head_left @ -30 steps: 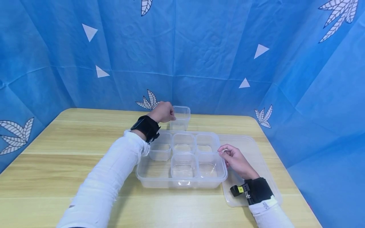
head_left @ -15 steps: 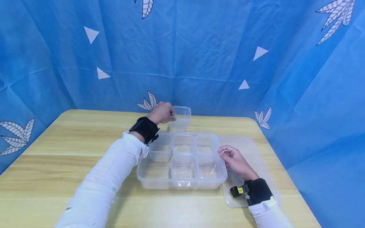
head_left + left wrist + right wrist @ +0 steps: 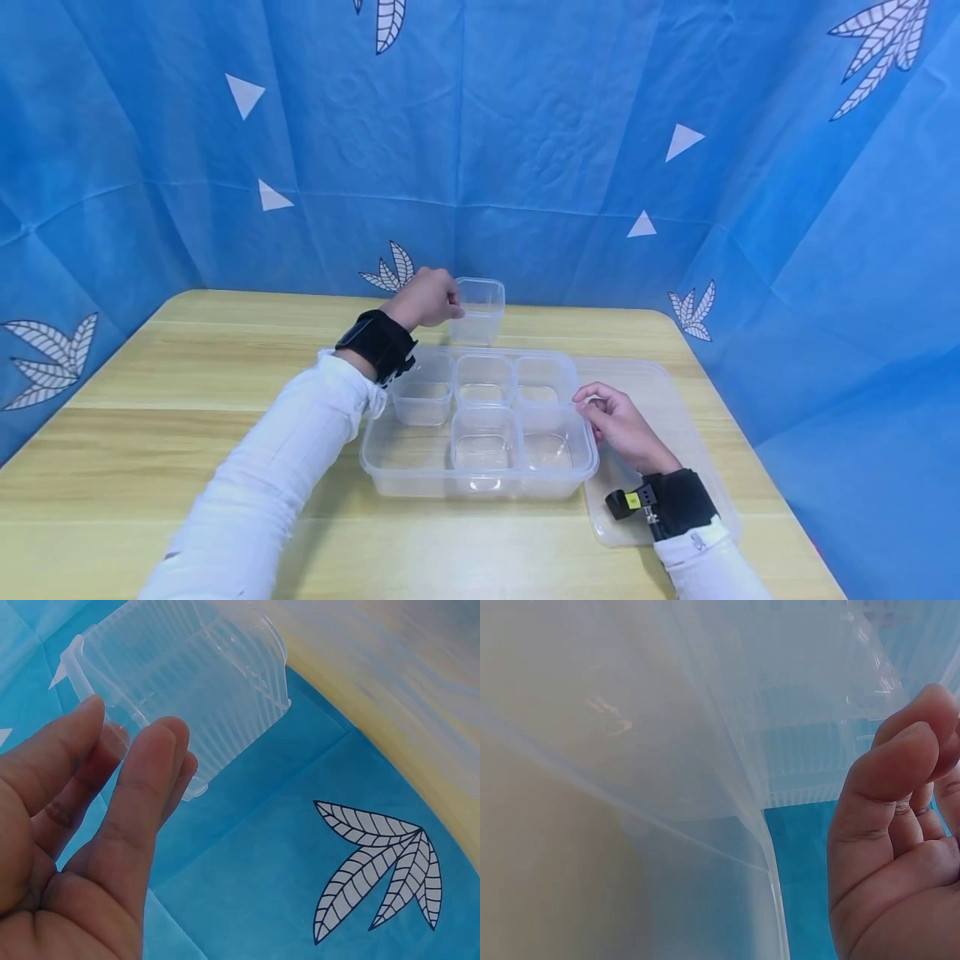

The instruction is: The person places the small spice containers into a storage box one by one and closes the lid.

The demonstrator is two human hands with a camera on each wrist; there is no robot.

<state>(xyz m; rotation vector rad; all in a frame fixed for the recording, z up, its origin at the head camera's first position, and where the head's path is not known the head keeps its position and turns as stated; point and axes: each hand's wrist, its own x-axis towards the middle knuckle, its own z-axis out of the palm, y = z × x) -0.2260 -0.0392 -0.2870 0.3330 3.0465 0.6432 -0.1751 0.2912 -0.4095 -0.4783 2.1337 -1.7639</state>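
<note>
At the back of the table, my left hand [image 3: 427, 298] pinches the rim of a small clear plastic container [image 3: 483, 312]. The left wrist view shows the thumb and fingertips at the edge of this ribbed container [image 3: 187, 682]. A large clear plastic box [image 3: 420, 483] stands in front of it, with several small clear containers inside, one of them at its middle front [image 3: 483, 450]. The front left part of the box holds no small container. My right hand [image 3: 622, 425] has curled fingers and pinches the right rim of the box; the right wrist view shows the curled fingers [image 3: 892, 780] close to clear plastic.
A flat clear lid [image 3: 667, 392] lies on the wooden table [image 3: 187, 400] to the right, partly beneath my right hand and wrist. A blue curtain [image 3: 547, 150] with leaf and triangle prints hangs directly behind the table and along its right side.
The small container in my left hand has shifted very slightly to the right. My right hand and the large box look the same; the view has tilted a little.
</note>
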